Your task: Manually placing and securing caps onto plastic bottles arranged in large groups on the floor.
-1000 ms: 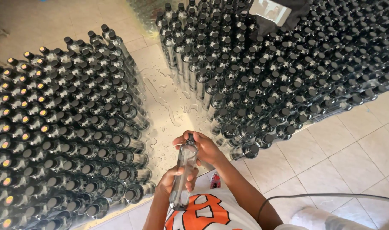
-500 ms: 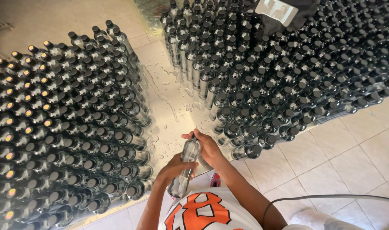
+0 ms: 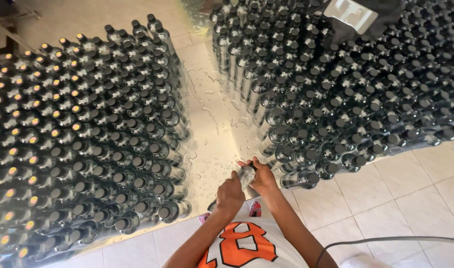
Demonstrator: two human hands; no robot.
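Clear glass bottle (image 3: pixel 245 175) gripped by left hand (image 3: pixel 230 194), right hand (image 3: pixel 263 176).

Glossy clear bottles (image 3: pixel 113 149) with matt black caps; smooth, wet, shiny floor tiles (image 3: pixel 212 134).

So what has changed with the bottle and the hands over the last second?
The clear bottle was held up with its neck pointing away; it now lies lower and more tilted between the hands. The left hand slid up to grip its lower body, and the right hand closed over the top end. Both blocks of dark-capped bottles and the wet tiled floor stayed as they were.
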